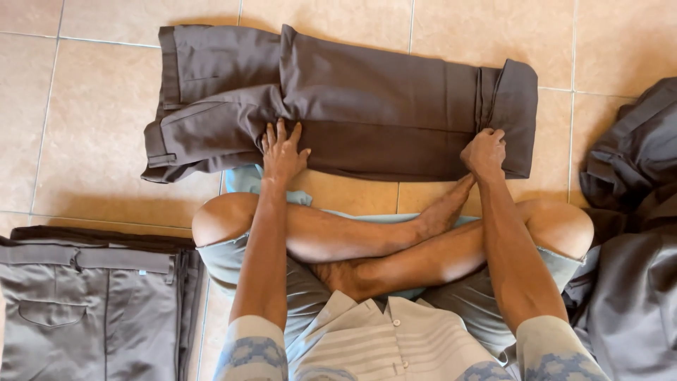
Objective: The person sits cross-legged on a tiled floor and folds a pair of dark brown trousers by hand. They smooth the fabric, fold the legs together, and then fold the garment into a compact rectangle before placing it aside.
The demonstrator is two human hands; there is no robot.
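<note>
A pair of dark brown trousers [367,99] lies across the tiled floor in front of my crossed legs, waistband at the left and leg ends folded back at the right. My left hand [282,149] presses flat on the trousers near the seat, fingers spread. My right hand [484,152] grips the folded leg end at the lower right edge of the trousers.
A folded grey-brown pair of trousers [92,303] lies on the floor at my lower left. A heap of dark grey garments [635,226] sits at the right. Beige floor tiles [99,155] surround everything. My bare knees and feet take up the middle.
</note>
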